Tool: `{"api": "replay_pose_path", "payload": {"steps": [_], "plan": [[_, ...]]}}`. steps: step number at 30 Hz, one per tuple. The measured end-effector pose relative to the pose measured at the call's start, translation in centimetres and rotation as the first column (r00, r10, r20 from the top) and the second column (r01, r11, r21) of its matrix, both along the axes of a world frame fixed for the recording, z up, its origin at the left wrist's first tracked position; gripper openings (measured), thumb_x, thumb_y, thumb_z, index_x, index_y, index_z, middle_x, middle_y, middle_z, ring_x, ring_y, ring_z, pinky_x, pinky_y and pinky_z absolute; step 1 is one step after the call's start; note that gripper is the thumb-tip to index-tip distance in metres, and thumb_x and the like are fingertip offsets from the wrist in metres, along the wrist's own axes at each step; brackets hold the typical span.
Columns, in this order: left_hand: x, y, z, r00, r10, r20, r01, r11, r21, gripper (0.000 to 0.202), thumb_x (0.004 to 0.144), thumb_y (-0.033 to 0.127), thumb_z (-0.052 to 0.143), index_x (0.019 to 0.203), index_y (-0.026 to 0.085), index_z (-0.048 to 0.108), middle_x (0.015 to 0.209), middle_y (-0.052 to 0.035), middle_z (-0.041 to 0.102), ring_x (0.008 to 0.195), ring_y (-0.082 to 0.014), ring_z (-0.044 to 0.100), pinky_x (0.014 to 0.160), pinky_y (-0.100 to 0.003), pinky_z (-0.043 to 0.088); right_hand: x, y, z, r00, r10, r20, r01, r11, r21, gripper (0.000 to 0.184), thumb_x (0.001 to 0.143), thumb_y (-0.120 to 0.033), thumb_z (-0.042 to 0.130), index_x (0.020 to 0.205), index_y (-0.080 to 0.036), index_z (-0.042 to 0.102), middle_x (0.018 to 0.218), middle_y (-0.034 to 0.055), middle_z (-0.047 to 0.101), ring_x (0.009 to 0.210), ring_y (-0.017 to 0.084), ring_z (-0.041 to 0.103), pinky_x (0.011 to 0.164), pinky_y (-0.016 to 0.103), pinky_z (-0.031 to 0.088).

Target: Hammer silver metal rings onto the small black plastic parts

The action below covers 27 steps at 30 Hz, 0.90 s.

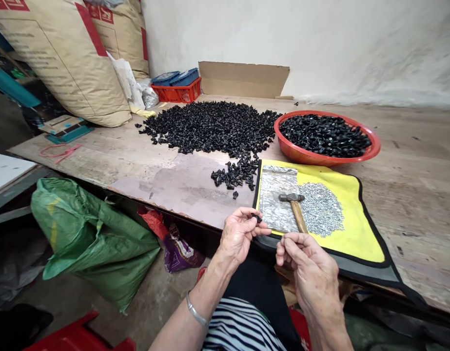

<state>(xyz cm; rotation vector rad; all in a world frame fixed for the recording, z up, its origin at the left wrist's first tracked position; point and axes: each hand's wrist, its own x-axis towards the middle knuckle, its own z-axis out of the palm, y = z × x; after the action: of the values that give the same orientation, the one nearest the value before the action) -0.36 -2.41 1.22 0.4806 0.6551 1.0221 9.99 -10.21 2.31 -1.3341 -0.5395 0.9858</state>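
My left hand (239,233) pinches a small black plastic part (257,218) between thumb and fingertips, just over the table's front edge. To its right, my right hand (308,258) has its thumb and fingers pressed together; whatever is in the pinch is too small to make out. Beyond both hands lies a yellow mat (360,214) with black edging. On it are a worn metal plate (274,195), a hammer (296,207) with a wooden handle, its head over the plate, and a heap of tiny silvery metal pieces (323,209).
A large pile of black parts (217,124) covers the table's middle. An orange-red basin (298,153) of similar parts stands behind the mat. Paper sacks (56,53), a red crate (179,93) and cardboard (243,79) line the back. A green sack (96,239) sits on the floor.
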Motion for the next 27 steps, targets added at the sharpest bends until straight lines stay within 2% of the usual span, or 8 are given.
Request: {"api": "replay_pose_path", "payload": {"steps": [3, 5, 7, 13, 18, 22, 25, 27], "plan": [[-0.2, 0.0, -0.5, 0.998, -0.068, -0.016, 0.067, 0.997, -0.034, 0.027, 0.063, 0.02, 0.073, 0.085, 0.011, 0.059, 0.066, -0.0019, 0.062, 0.053, -0.012, 0.062, 0.052, -0.026, 0.057, 0.1, 0.1, -0.1, 0.999, 0.011, 0.043, -0.012, 1.0, 0.004, 0.017, 0.071, -0.03, 0.067, 0.075, -0.016, 0.059, 0.057, -0.0018, 0.059, 0.046, 0.009, 0.051, 0.046, 0.022, 0.04], [-0.3, -0.1, -0.6, 0.992, -0.117, -0.039, 0.116, 0.992, -0.041, 0.029, 0.066, 0.025, 0.072, 0.088, 0.012, 0.058, 0.057, 0.0004, 0.059, 0.041, -0.0093, 0.054, 0.037, -0.021, 0.049, 0.0, 0.3, 0.0, 0.998, 0.027, 0.056, -0.027, 1.0, -0.008, 0.017, 0.072, -0.03, 0.067, 0.074, -0.016, 0.058, 0.056, -0.0023, 0.058, 0.045, 0.009, 0.05, 0.046, 0.022, 0.04], [-0.5, -0.1, -0.5, 0.991, -0.128, -0.05, 0.127, 0.992, -0.027, 0.03, 0.067, 0.028, 0.071, 0.089, 0.013, 0.058, 0.051, 0.003, 0.055, 0.034, -0.0067, 0.046, 0.029, -0.017, 0.041, -0.1, 0.5, 0.1, 0.998, 0.032, 0.058, -0.031, 0.999, -0.016, 0.017, 0.072, -0.03, 0.066, 0.074, -0.016, 0.057, 0.054, -0.0028, 0.057, 0.044, 0.009, 0.05, 0.045, 0.023, 0.04], [-0.6, -0.1, 0.4, 0.991, -0.136, 0.009, 0.136, 0.989, 0.058, 0.028, 0.072, 0.034, 0.066, 0.085, 0.011, 0.059, 0.06, -0.0041, 0.063, 0.046, -0.013, 0.059, 0.042, -0.026, 0.053, -0.1, 0.8, 0.3, 0.999, 0.032, 0.029, -0.032, 0.999, 0.004, 0.019, 0.071, -0.031, 0.067, 0.079, -0.017, 0.056, 0.056, -0.0023, 0.057, 0.047, 0.012, 0.053, 0.047, 0.025, 0.043], [-0.3, -0.6, 0.7, 0.992, -0.106, -0.066, 0.113, 0.987, 0.115, 0.024, 0.065, 0.023, 0.071, 0.081, 0.01, 0.06, 0.058, -0.003, 0.063, 0.04, -0.0112, 0.056, 0.037, -0.024, 0.051, -0.1, 0.8, 0.3, 0.997, 0.051, 0.065, -0.052, 0.999, 0.01, 0.018, 0.073, -0.032, 0.065, 0.08, -0.018, 0.057, 0.057, -0.0023, 0.058, 0.048, 0.011, 0.052, 0.048, 0.025, 0.042], [-0.2, -0.8, 0.7, 0.991, -0.117, -0.063, 0.124, 0.984, 0.131, 0.021, 0.065, 0.02, 0.068, 0.08, 0.01, 0.058, 0.057, -0.0031, 0.064, 0.04, -0.0121, 0.056, 0.037, -0.026, 0.052, -0.1, 1.3, 0.2, 0.983, 0.026, 0.18, -0.027, 1.0, 0.005, 0.016, 0.074, -0.032, 0.065, 0.079, -0.018, 0.06, 0.067, -0.0008, 0.062, 0.062, 0.012, 0.056, 0.061, 0.026, 0.045], [-0.3, -0.7, 0.7, 0.989, -0.117, -0.087, 0.126, 0.986, 0.112, 0.019, 0.064, 0.016, 0.066, 0.078, 0.011, 0.056, 0.052, -0.0011, 0.061, 0.034, -0.0099, 0.051, 0.03, -0.021, 0.046, -0.1, 1.8, 0.2, 0.976, 0.002, 0.22, -0.008, 1.0, 0.027, 0.015, 0.073, -0.031, 0.066, 0.08, -0.018, 0.063, 0.079, 0.0001, 0.063, 0.074, 0.013, 0.057, 0.071, 0.026, 0.045], [-0.3, -0.7, 0.7, 0.99, -0.109, -0.091, 0.119, 0.987, 0.113, 0.022, 0.063, 0.014, 0.065, 0.083, 0.012, 0.054, 0.051, 0.0004, 0.06, 0.031, -0.0089, 0.047, 0.027, -0.019, 0.042, 0.0, 2.2, 0.2, 0.977, 0.011, 0.213, -0.015, 1.0, 0.017, 0.018, 0.072, -0.032, 0.066, 0.082, -0.018, 0.064, 0.082, 0.0007, 0.064, 0.075, 0.014, 0.057, 0.071, 0.027, 0.044]]}}
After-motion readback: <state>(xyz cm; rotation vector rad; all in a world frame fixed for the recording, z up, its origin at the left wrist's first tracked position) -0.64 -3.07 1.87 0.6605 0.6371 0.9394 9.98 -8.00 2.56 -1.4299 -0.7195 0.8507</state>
